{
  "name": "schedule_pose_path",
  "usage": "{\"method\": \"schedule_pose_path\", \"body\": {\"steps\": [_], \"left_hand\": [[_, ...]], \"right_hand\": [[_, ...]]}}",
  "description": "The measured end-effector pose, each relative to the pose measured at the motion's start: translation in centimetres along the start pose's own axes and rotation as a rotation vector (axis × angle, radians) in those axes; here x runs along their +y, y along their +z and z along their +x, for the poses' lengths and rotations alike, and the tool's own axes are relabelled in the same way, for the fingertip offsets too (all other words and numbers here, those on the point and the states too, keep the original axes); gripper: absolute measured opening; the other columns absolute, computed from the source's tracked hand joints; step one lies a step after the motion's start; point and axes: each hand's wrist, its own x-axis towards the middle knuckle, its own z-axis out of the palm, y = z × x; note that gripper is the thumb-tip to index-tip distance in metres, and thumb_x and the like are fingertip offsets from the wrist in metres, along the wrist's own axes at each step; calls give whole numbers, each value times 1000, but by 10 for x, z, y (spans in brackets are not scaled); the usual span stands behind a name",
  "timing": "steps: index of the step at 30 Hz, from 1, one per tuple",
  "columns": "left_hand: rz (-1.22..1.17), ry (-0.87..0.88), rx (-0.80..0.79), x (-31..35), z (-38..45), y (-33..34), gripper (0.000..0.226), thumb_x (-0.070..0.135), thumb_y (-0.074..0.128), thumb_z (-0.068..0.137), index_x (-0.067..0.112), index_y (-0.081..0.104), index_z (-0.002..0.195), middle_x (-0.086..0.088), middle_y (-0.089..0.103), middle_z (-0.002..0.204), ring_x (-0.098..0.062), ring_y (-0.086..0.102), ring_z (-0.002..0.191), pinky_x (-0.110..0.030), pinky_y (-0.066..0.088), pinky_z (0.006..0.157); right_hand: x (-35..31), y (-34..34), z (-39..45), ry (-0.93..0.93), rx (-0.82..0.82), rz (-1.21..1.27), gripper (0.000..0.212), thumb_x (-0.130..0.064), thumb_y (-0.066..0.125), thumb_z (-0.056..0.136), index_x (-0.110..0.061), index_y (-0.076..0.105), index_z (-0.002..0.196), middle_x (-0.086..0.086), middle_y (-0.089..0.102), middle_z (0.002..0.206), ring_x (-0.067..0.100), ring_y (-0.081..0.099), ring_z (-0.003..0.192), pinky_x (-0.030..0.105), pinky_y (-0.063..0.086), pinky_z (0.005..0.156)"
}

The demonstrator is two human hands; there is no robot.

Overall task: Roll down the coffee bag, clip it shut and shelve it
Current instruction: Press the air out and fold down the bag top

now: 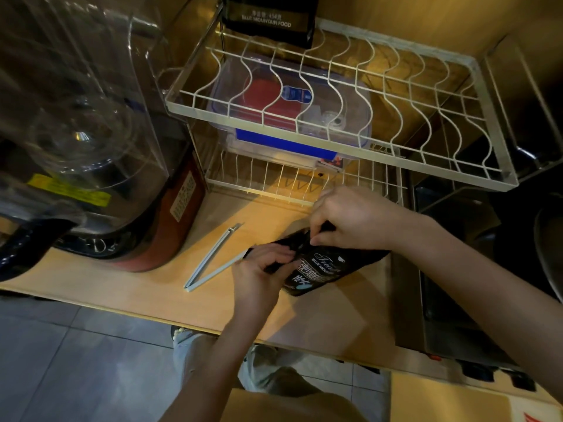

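A black coffee bag (329, 269) with white lettering lies on its side on the wooden counter (152, 287). My left hand (262, 269) pinches the bag's top edge at its near corner. My right hand (344, 217) grips the same top edge at the far corner, fingers curled over it. A long pale bag clip (210, 258) lies open in a V on the counter just left of my left hand, untouched. Behind the bag stands a white wire rack (335, 141) with an upper and a lower shelf.
A second black coffee bag (271, 19) stands at the back of the upper shelf. A clear lidded box (289, 111) sits on the lower shelf. A big clear-topped machine with a red base (100, 166) fills the left. A dark sink (475, 269) is at right.
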Motion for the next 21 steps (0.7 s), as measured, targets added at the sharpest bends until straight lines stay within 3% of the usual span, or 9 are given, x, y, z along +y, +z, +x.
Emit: {"method": "schedule_pose_path", "body": {"steps": [3, 7, 11, 15, 21], "left_hand": [[40, 69, 34, 5, -10, 7, 8, 0, 77, 61, 0, 70, 65, -5, 70, 74, -7, 62, 81, -7, 46, 79], [26, 82, 27, 9, -15, 10, 7, -1, 76, 63, -2, 71, 67, -9, 71, 74, -8, 62, 83, -11, 48, 79], [49, 104, 2, 13, -16, 9, 7, 0, 76, 63, -1, 71, 68, -10, 73, 75, -10, 66, 84, -17, 51, 79], [107, 146, -21, 12, -15, 0, 8, 10, 74, 65, 3, 72, 69, -7, 73, 77, -7, 64, 84, -16, 51, 77], [128, 133, -59, 11, -13, 0, 8, 12, 74, 65, 6, 73, 71, -7, 74, 74, -4, 64, 79, -21, 53, 71]], "right_hand": [[1, -4, 6, 82, -69, 62, 23, -41, 54, 85, -21, 65, 82, -3, 64, 79, 14, 57, 75, 38, 51, 71], [-3, 9, 17, 125, -148, -83, 18, -26, 65, 80, -21, 63, 97, -5, 52, 84, 13, 47, 81, 28, 38, 63], [4, 13, 15, 128, -98, -33, 5, -22, 65, 80, -20, 69, 84, -7, 54, 79, 11, 50, 79, 33, 45, 70], [12, 8, 3, 205, -12, 130, 8, -25, 65, 81, -19, 69, 79, -4, 67, 82, 12, 59, 82, 36, 49, 77], [-2, 12, 0, 209, 87, 14, 9, -22, 58, 86, -19, 65, 82, -6, 55, 78, 15, 54, 82, 36, 45, 76]]}}
